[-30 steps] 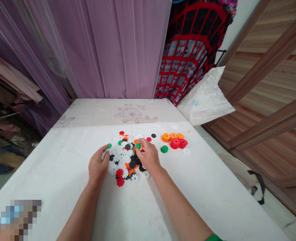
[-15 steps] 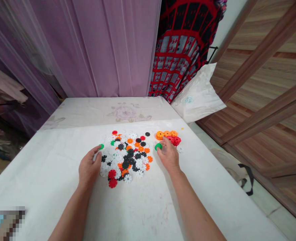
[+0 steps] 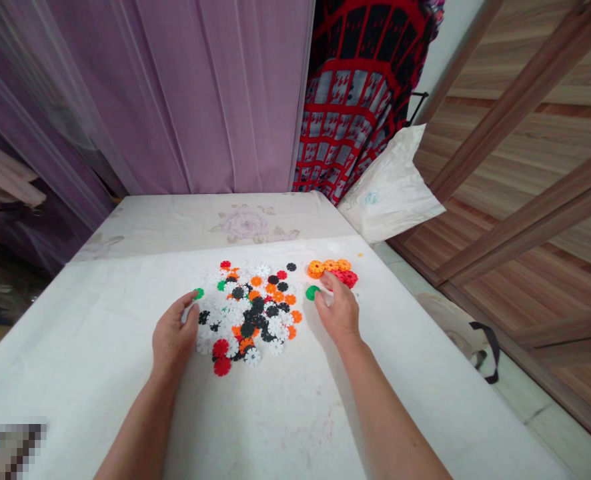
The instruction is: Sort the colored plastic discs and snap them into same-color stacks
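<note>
Discs [image 3: 257, 304] in white, black, orange, red and green lie in a loose, overlapping spread on the white cloth [image 3: 280, 420], between the two hands. The left hand [image 3: 171, 335] has its fingertips at a green disc [image 3: 199, 293] on the spread's left edge, its thumb a little apart; I can't tell whether it grips the disc. The right hand [image 3: 339, 312] is partly open and looks empty, thumb close beside the green pile [image 3: 312, 293], fingertips by the orange piles [image 3: 316, 269] and red piles [image 3: 348, 278].
</note>
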Demonstrator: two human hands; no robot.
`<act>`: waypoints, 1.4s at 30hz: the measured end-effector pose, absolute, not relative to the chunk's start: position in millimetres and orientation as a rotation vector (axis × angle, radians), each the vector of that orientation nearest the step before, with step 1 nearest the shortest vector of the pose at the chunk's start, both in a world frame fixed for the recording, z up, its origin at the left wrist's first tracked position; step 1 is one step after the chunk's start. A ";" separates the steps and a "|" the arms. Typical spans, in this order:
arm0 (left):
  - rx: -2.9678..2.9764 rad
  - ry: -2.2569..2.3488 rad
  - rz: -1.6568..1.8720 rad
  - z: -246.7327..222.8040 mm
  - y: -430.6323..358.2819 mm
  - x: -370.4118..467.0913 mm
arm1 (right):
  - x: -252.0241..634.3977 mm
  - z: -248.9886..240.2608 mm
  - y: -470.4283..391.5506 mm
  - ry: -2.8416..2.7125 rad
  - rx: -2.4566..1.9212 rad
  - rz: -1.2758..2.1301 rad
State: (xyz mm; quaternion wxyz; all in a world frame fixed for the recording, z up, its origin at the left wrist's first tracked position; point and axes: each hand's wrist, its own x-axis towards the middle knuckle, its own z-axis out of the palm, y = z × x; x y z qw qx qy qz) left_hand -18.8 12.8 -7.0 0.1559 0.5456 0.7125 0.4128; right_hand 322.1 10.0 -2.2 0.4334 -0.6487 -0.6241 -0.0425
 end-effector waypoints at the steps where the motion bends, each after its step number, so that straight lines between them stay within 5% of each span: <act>1: 1.547 2.045 1.180 -6.7 12.7 -18.5 | 320.0 1.4 8.2 -1.566 -1.597 -0.120; 22: 1.430 1.977 1.345 -12.0 10.9 -14.8 | 161.9 16.3 26.2 -2.316 -1.355 0.219; 42: 1.473 2.019 1.255 -4.8 7.9 -10.6 | 223.2 -5.9 0.5 -2.104 -1.306 0.044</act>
